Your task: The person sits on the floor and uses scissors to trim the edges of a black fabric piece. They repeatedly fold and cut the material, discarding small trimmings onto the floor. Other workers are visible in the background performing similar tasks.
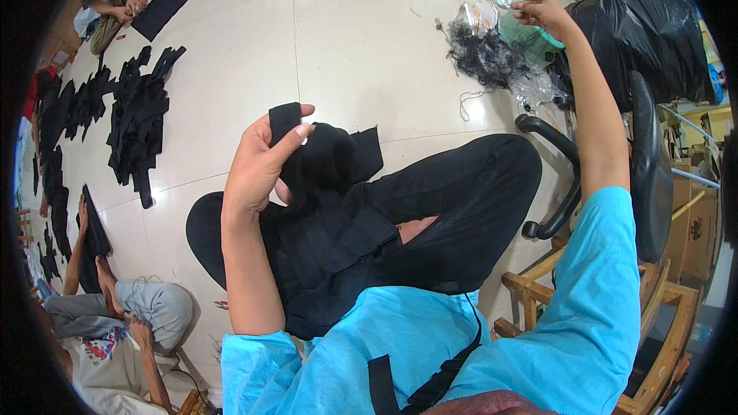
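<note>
My left hand [255, 160] is closed on a black cloth strip [286, 124], pinching its upper end between thumb and fingers. The rest of the strip hangs in folds over my lap, where more black cloth [361, 234] lies across my black trousers. My right hand [543, 15] is stretched out far to the right, apart from the cloth. Its fingers are slightly bent and spread, and I see nothing in them. Below and beside it are a tangled heap of black thread [483, 54] and a green basin [530, 34].
Black cloth pieces [138, 123] lie heaped on the tiled floor at left. One person [131, 338] sits at lower left, another [115, 0] at upper left beside a flat black panel [177, 0]. At right are a black plastic bag [646, 38], a black chair [652, 169] and a wooden frame [653, 330].
</note>
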The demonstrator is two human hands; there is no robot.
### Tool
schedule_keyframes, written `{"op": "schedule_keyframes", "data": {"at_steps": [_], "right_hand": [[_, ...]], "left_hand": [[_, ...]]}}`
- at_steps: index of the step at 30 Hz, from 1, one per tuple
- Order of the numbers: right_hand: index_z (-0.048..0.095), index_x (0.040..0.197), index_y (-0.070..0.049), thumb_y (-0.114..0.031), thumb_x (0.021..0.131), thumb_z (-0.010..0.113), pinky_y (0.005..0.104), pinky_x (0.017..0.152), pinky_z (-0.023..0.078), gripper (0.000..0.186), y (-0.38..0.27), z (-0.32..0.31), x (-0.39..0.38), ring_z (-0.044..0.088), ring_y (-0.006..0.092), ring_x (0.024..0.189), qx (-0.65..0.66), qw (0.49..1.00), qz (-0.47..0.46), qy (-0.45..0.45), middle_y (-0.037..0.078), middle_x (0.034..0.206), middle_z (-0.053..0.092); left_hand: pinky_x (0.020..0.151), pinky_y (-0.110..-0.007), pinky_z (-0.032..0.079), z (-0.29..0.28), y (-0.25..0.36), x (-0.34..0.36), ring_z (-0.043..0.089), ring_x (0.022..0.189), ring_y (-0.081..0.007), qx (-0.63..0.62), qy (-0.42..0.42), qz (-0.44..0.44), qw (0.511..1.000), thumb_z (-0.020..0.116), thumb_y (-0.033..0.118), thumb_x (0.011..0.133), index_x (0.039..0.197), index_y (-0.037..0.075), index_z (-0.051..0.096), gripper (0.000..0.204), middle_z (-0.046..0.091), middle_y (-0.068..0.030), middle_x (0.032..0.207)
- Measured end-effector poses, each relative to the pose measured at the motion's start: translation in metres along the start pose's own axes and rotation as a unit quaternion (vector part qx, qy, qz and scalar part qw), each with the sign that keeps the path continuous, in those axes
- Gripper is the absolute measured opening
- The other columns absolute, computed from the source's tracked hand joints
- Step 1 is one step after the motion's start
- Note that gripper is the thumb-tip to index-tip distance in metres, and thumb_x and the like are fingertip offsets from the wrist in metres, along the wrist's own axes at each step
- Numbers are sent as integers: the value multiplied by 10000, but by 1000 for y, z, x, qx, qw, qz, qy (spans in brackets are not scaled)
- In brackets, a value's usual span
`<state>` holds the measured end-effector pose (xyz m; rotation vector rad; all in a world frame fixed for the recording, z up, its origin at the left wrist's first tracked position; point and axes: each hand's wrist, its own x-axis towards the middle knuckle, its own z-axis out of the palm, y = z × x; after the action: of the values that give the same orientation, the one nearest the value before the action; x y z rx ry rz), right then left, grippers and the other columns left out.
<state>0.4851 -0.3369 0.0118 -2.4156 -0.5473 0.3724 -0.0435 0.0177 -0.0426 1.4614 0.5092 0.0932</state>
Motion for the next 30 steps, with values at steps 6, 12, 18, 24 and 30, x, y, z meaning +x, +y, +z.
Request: {"op": "schedule_keyframes", "data": {"at_steps": [6, 12, 18, 24, 30], "right_hand": [[703, 1193, -48, -79, 954, 673, 342, 811, 558, 243, -22, -29, -13, 711, 144, 961, -114, 993, 24, -27, 47, 1052, 761], [740, 1150, -2, 121, 772, 520, 342, 868, 540, 454, -16, -45, -9, 696, 198, 1006, -181, 974, -134, -2, 71, 1132, 759], [723, 1213, -20, 101, 842, 549, 338, 928, 526, 427, -13, -77, -14, 677, 203, 1110, 35, 989, -74, 122, 81, 1209, 741], [721, 1205, -21, 65, 858, 619, 346, 1008, 520, 371, -33, -89, -30, 679, 213, 1185, -161, 979, -103, 65, 93, 1209, 737], [745, 1130, 15, 56, 720, 768, 366, 904, 578, 412, -29, -86, -30, 733, 249, 1008, -372, 924, 2, -91, 115, 1068, 778]], "left_hand": [[513, -236, 460, 2, -2, -1, 705, 847, -126, 0, 11, 14, 1000, 717, 231, 992, 1325, 4, 676, 405, 746, -110, 1056], [314, -206, 438, 3, -1, -2, 706, 772, -109, 1, 12, 24, 1000, 716, 239, 990, 1325, 2, 677, 412, 742, -121, 1049], [699, -256, 498, 1, -4, 0, 690, 899, -127, -25, -8, 15, 1000, 707, 205, 1009, 1347, -11, 655, 404, 740, -94, 1051], [764, -252, 557, 1, 3, -6, 688, 958, -136, -28, -11, -12, 999, 711, 200, 1012, 1352, -5, 653, 402, 739, -99, 1069], [773, -260, 557, 3, -7, 0, 685, 972, -143, -13, -15, 26, 999, 711, 216, 1016, 1338, -3, 663, 392, 737, -104, 1075]]}}
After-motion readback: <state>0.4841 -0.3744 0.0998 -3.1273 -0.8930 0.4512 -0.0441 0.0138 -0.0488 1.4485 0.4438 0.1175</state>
